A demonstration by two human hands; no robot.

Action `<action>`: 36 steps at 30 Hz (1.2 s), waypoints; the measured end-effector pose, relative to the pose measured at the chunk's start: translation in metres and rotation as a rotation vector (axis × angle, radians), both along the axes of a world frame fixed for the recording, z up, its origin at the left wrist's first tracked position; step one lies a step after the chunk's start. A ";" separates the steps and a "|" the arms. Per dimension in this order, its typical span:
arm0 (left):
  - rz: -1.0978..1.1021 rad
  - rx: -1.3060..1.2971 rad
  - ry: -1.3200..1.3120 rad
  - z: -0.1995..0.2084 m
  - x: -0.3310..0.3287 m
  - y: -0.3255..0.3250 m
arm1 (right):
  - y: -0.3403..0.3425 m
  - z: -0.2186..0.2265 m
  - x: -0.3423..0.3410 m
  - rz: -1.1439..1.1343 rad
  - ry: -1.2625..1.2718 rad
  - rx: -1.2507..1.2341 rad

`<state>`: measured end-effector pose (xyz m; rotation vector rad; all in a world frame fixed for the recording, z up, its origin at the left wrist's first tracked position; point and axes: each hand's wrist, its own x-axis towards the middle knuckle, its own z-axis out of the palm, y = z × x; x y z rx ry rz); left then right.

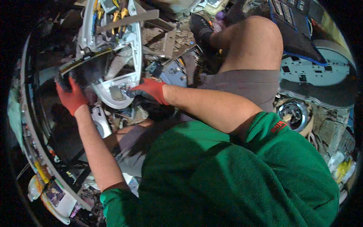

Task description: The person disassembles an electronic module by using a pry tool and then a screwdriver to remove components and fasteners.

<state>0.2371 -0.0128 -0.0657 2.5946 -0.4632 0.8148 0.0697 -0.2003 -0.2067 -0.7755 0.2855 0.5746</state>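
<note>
My left hand [71, 94], in a red glove with dark fingers, grips the near left corner of a dark flat panel [93, 70]. The panel is tilted, and a thin yellowish strip runs along its far edge. It hangs partly over a white oval plastic housing [138, 49] that lies in front of me. At the housing's near right rim is my right hand [151, 91], gloved the same way. Its fingers are closed together, and whatever they may hold cannot be made out. A small grey square piece [117, 93] lies in the housing's near end.
Yellow-handled pliers [120, 19] and other tools lie in the housing's far part, under a flat metal bar [128, 21]. Scrap surrounds a blue-grey metal box [173, 73]. A large dark screen panel [49, 125] stands at left; a round wheel-like part [294, 115] lies at right.
</note>
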 end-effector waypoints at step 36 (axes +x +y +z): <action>-0.191 0.128 0.147 0.009 -0.047 -0.017 | -0.024 0.054 0.017 0.084 0.111 -0.139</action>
